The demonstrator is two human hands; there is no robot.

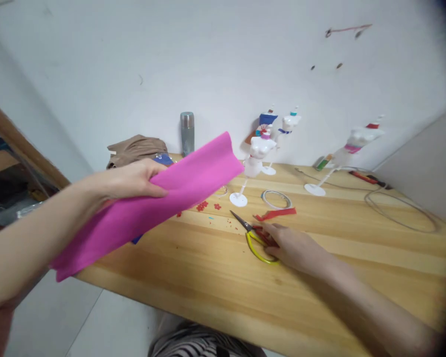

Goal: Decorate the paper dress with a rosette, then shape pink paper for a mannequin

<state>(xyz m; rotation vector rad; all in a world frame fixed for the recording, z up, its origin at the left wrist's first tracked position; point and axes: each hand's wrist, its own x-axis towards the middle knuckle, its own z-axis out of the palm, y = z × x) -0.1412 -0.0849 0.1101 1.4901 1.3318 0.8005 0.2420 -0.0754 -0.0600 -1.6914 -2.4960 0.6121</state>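
My left hand [136, 181] grips a folded pink sheet [193, 181] near its middle, thumb on top, and the sheet is held up over the left part of the table. My right hand [282, 243] is closed around the handles of the scissors [254, 235], which have one yellow and one red handle; their dark blades point up and left on the wood. Just beyond the right fingers lies a red strip [278, 214]. Red flower-shaped pieces [202, 206] and small scraps lie left of the blade tips.
White mini dress forms [262, 148] stand at the back and right of the wooden table [208, 277]. A tape roll [277, 199], a grey flask [188, 136], brown cloth [137, 148], a cable [397, 218] and a red-black tool [367, 178] are also there.
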